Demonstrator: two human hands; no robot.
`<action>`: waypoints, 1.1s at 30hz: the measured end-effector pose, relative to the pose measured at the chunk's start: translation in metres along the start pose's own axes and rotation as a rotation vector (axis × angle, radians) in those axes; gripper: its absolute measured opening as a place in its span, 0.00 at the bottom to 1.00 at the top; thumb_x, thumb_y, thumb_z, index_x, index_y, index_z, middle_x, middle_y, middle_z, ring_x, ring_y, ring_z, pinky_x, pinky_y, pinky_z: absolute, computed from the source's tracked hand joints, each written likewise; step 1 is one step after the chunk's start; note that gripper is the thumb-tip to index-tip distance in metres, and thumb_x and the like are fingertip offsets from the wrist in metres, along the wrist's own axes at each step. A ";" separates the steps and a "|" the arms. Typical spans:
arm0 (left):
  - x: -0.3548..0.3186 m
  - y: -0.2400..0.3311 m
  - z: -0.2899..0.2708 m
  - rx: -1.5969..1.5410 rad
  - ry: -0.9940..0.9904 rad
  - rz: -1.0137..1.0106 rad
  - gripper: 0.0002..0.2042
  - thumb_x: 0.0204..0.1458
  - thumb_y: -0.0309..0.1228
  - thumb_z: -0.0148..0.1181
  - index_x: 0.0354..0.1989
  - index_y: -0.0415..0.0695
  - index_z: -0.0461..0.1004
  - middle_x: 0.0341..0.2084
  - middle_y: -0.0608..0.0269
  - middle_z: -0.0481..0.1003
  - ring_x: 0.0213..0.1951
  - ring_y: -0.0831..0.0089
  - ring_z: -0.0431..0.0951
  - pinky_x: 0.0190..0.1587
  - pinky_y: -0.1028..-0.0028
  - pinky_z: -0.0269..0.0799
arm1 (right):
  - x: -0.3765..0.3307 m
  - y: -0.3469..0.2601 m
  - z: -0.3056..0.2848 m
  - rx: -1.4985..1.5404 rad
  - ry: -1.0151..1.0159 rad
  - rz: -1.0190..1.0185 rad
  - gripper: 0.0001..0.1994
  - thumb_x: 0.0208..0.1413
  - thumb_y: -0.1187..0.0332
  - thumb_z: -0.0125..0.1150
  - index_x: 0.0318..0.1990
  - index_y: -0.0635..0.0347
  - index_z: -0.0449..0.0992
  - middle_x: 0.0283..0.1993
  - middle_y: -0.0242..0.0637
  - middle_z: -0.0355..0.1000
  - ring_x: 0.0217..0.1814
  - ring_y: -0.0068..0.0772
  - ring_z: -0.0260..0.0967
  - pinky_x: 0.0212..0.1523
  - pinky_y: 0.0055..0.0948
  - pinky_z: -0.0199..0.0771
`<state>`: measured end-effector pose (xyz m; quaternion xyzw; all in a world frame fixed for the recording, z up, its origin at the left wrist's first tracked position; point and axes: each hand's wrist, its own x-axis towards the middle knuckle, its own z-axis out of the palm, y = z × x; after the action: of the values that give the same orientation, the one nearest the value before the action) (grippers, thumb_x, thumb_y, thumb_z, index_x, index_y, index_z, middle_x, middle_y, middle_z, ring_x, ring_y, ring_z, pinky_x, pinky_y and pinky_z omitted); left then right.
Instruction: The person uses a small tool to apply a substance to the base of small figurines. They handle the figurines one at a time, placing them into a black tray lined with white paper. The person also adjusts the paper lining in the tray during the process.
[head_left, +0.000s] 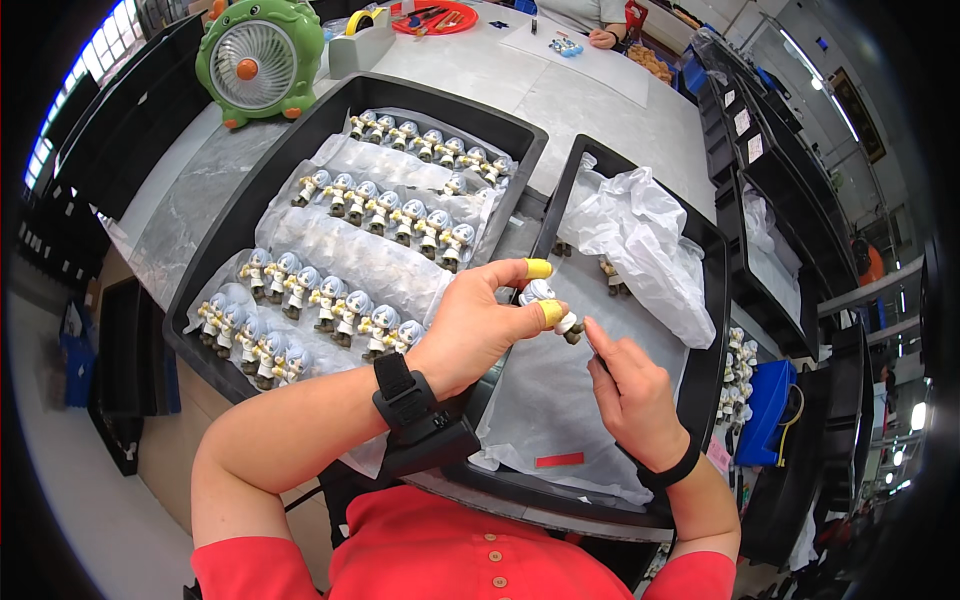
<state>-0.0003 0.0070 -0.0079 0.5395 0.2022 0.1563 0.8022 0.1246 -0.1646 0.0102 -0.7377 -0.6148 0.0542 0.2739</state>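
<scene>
My left hand (487, 312), with yellow finger covers on thumb and forefinger, pinches a small figurine (540, 292) with pale hair, a white outfit and dark boots. The figurine is tilted, its boots toward my right hand (636, 402). That hand is closed with its forefinger pointing close to the boots; a dark sliver shows between thumb and fingers, too hidden to name. Below both hands lies a black tray (722, 290) lined with thin white sheeting. To the left, a larger black tray (190, 268) holds rows of similar figurines (345, 312).
Crumpled white sheeting (640, 225) covers part of the right tray, with a few figurines beside it. A green fan (258, 65) stands at the far left. Across the grey table (500, 75) are a red dish of tools (435, 17) and another person's hand (602, 38).
</scene>
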 end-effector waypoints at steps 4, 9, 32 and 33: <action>0.001 -0.001 0.000 0.015 0.001 -0.002 0.25 0.50 0.28 0.63 0.55 0.33 0.63 0.39 0.61 0.72 0.39 0.76 0.78 0.40 0.82 0.72 | 0.000 0.000 -0.001 -0.011 -0.009 0.001 0.24 0.49 0.81 0.55 0.57 0.61 0.67 0.30 0.43 0.66 0.25 0.44 0.67 0.26 0.36 0.67; 0.001 0.000 0.000 0.047 0.013 0.001 0.25 0.50 0.28 0.63 0.55 0.33 0.63 0.39 0.61 0.72 0.38 0.76 0.78 0.39 0.82 0.72 | 0.000 0.001 -0.001 0.024 0.000 0.002 0.25 0.49 0.81 0.55 0.57 0.60 0.67 0.30 0.42 0.66 0.25 0.44 0.67 0.26 0.36 0.67; 0.001 -0.002 0.000 0.025 0.008 -0.003 0.25 0.50 0.29 0.63 0.55 0.33 0.63 0.40 0.60 0.72 0.39 0.75 0.78 0.39 0.82 0.73 | -0.001 0.000 0.000 -0.005 0.010 -0.008 0.24 0.49 0.81 0.55 0.57 0.61 0.67 0.29 0.42 0.65 0.24 0.44 0.67 0.25 0.37 0.67; 0.001 -0.001 0.000 0.025 0.010 -0.002 0.25 0.50 0.29 0.63 0.55 0.33 0.63 0.40 0.60 0.72 0.39 0.75 0.78 0.39 0.82 0.73 | -0.001 -0.001 0.000 -0.006 0.006 0.000 0.24 0.49 0.81 0.55 0.57 0.61 0.67 0.29 0.43 0.65 0.24 0.44 0.67 0.25 0.36 0.67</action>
<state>0.0006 0.0069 -0.0091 0.5485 0.2085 0.1555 0.7946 0.1230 -0.1656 0.0103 -0.7387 -0.6140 0.0499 0.2734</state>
